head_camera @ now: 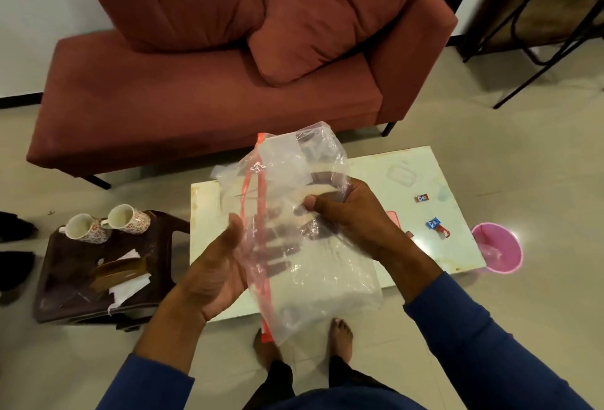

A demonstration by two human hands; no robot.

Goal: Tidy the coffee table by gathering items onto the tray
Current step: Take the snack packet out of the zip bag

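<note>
Above coffee table [425,168], plastic bag [313,246] lengthwise upright

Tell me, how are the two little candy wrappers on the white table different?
The far candy wrapper is brownish with white; the near candy wrapper is blue with a red end. The far one is shorter, the near one longer. Both lie loose on the coffee table, apart from each other, untouched.
</note>
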